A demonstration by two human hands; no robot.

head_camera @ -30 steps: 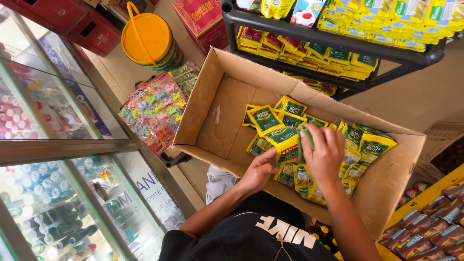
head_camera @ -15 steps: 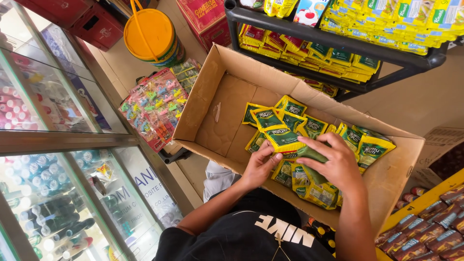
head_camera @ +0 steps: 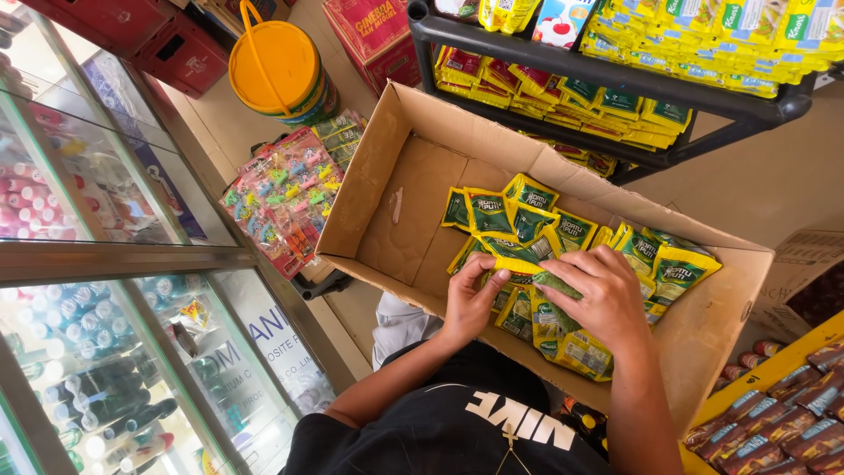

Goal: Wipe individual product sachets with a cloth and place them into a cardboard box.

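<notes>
Both hands, left hand (head_camera: pixel 470 299), right hand (head_camera: pixel 598 295), pinching glossy green-yellow foil sachets (head_camera: pixel 519 264), open corrugated cardboard box (head_camera: pixel 387 176)

**Where things sit around your hands**

Both your hands are inside the open brown cardboard box (head_camera: pixel 413 189). Your left hand (head_camera: pixel 470 299) and right hand (head_camera: pixel 598 299) lie side by side on the heap of green-and-yellow foil sachets (head_camera: pixel 536 229), which spreads ahead of and under your fingers. To the left of your left hand the box floor is bare. Beyond the box, ahead of your right hand, stands the dark metal shelf rack (head_camera: pixel 615 75). Ahead and left of your left hand sits the round yellow-lidded plastic bucket (head_camera: pixel 274 66). Far left runs the glass-fronted drinks cooler (head_camera: pixel 97 290).
</notes>
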